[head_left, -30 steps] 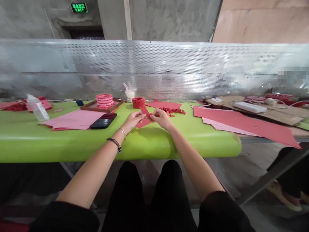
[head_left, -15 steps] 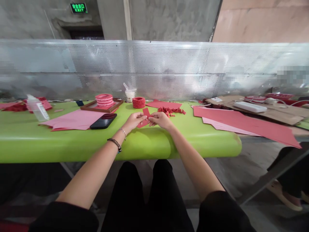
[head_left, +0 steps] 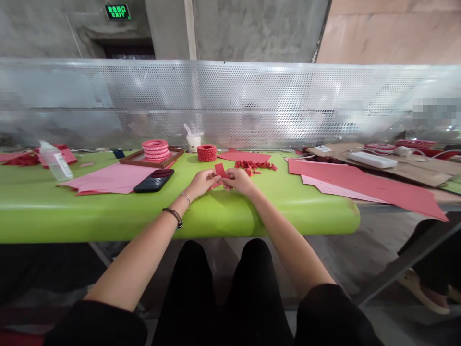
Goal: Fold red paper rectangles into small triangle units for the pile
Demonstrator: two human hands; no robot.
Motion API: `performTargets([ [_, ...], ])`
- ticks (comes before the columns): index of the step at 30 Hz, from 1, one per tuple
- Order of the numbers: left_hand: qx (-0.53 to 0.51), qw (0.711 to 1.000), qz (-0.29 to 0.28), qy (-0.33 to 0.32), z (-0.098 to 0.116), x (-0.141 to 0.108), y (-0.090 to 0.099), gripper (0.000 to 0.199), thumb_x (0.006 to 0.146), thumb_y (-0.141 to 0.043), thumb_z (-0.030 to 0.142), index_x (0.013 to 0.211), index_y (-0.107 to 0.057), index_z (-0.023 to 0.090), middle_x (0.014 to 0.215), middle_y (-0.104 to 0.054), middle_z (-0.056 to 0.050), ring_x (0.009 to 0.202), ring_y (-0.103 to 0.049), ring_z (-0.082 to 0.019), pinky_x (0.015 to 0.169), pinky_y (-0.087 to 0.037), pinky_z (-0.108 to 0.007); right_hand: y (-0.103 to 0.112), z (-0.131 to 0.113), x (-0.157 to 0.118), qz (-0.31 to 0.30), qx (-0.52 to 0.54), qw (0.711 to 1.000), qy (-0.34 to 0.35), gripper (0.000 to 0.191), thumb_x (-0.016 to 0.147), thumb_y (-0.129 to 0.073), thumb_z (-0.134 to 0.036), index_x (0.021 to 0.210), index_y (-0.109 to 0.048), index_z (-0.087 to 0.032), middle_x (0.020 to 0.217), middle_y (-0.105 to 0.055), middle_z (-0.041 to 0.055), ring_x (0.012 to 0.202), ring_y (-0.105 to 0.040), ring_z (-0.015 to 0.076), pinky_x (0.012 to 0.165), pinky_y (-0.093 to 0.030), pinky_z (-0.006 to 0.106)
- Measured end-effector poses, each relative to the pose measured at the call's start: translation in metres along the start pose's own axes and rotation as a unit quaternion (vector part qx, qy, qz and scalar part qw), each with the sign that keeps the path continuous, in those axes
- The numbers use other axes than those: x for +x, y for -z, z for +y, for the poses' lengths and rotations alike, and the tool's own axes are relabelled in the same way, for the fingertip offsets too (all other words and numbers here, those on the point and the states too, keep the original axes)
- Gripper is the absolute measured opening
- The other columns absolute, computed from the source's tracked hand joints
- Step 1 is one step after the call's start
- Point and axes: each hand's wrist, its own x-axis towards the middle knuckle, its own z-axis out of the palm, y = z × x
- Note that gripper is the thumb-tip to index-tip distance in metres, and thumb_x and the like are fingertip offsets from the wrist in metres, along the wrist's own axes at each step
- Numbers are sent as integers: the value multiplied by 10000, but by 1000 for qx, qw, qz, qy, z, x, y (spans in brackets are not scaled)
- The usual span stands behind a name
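My left hand (head_left: 201,182) and my right hand (head_left: 240,180) meet over the green table (head_left: 108,211), both pinching a small red paper strip (head_left: 219,170) that sticks up between the fingertips. Just beyond the hands lies a heap of folded red paper pieces (head_left: 255,166). A red woven ring (head_left: 207,153) stands behind the hands. Bracelets circle my left wrist.
A black phone (head_left: 154,180) lies on pink paper sheets (head_left: 111,178) at the left, near a wooden tray (head_left: 134,159) with stacked pink rings (head_left: 155,149) and a clear bottle (head_left: 55,161). Large red sheets (head_left: 360,185) lie at the right. A perforated metal screen (head_left: 230,103) backs the table.
The red strip has been folded shorter between my fingers, and both hands have drawn slightly closer together.
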Motion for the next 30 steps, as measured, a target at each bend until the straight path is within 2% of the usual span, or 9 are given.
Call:
performTargets([
  [5,-10,1000,-21,-5,1,0,0,150,711,-532,298,722,-528,149,528,-477,34,417,-405,-76,413,-323,-192,-1,-1,0,-42,8,999,10,142,769,-453,-84,645,-481,-147,534,-559,-22,463,-559,71,447,-449,169],
  [10,-15,1000,-6,7,6,1,0,163,729,-509,279,626,-466,160,473,-450,50,418,-401,-75,431,-321,-189,-2,-2,0,-67,23,997,24,174,739,-408,-3,731,-497,-153,626,-589,-14,553,-575,76,526,-474,188],
  [13,-19,999,-8,24,7,1,0,171,740,-499,278,619,-463,163,455,-447,55,402,-399,-73,425,-313,-191,-2,-2,0,-39,14,999,29,128,703,-471,-25,717,-505,-148,632,-576,-14,569,-556,87,537,-454,205],
  [17,-37,996,-60,53,7,1,0,176,753,-485,288,652,-517,148,461,-481,36,394,-441,-83,418,-333,-202,1,-3,-1,17,13,999,24,37,727,-521,-153,759,-508,-140,646,-566,-4,578,-539,97,554,-443,231],
  [20,-51,994,-81,59,5,1,1,211,752,-489,314,633,-537,146,482,-509,18,422,-468,-88,449,-367,-209,3,-3,0,54,22,998,14,25,735,-514,-150,716,-514,-134,604,-557,-2,535,-527,91,538,-445,232],
  [23,-61,993,-82,53,3,2,2,217,735,-518,347,663,-563,147,562,-554,3,455,-479,-81,472,-379,-204,4,-3,1,85,47,995,11,59,755,-474,-120,702,-491,-141,609,-573,1,524,-541,78,543,-466,220],
  [26,-66,993,-78,52,2,2,3,231,707,-553,366,736,-594,141,648,-586,-14,487,-491,-80,483,-386,-202,4,-2,1,91,73,993,18,62,760,-450,-96,762,-469,-155,630,-593,-8,524,-564,72,546,-485,209],
  [30,-68,995,-47,57,4,2,3,282,692,-552,403,752,-595,132,608,-570,-7,478,-471,-82,458,-363,-197,3,-1,3,90,72,992,41,100,725,-484,-86,792,-497,-158,634,-589,-18,537,-561,74,547,-484,207],
])
